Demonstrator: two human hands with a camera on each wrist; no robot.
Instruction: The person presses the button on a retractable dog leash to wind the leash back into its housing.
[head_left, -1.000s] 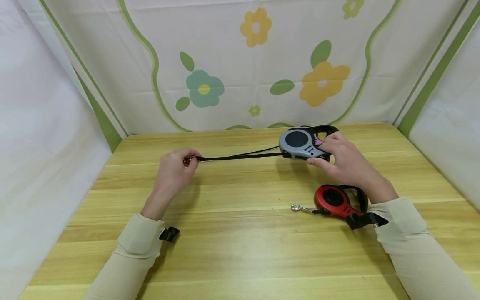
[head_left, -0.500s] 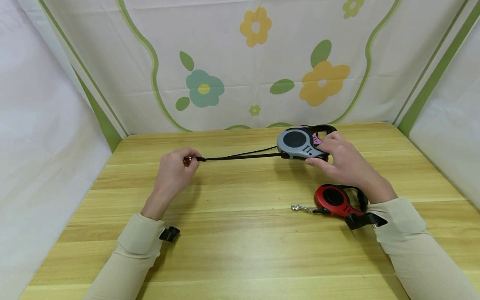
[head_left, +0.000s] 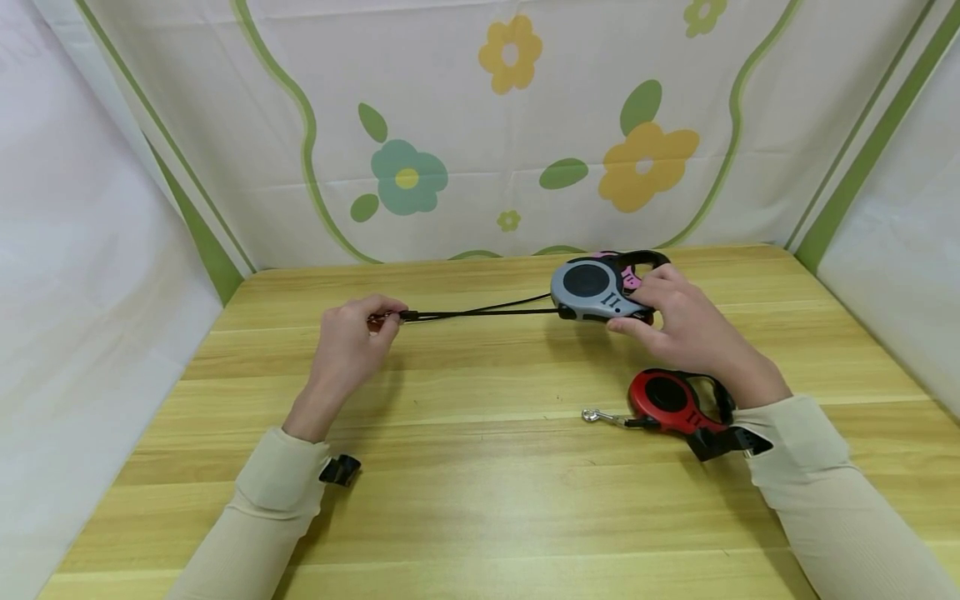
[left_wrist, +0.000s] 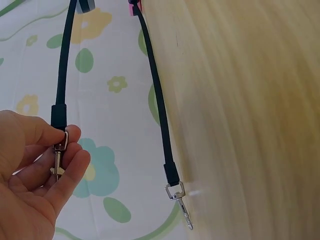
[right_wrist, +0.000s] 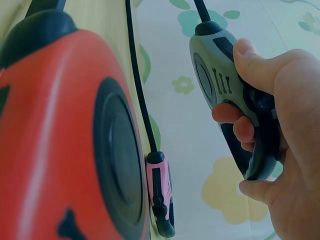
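My right hand [head_left: 637, 307] grips a grey retractable leash housing [head_left: 591, 288] just above the far side of the wooden table [head_left: 480, 483]; the right wrist view shows my fingers curled through its black handle [right_wrist: 260, 145]. Its black strap [head_left: 480, 313] runs left to a metal clip [left_wrist: 59, 156] pinched by my left hand [head_left: 382, 320] between thumb and fingers. A pink leash [right_wrist: 160, 190] sits mostly hidden behind the grey one, its own strap [left_wrist: 157, 100] and clip [left_wrist: 179, 200] lying on the table. A red leash [head_left: 666, 402] lies below my right wrist.
The red leash's small clip [head_left: 592, 414] points left on the tabletop. Flowered cloth [head_left: 510, 133] hangs behind and white cloth walls close in both sides. Bare wood stretches across the near half of the table.
The grey housing has shifted slightly left and the pinched clip slightly right, so the strap between my hands is a little shorter. The red leash has not moved.
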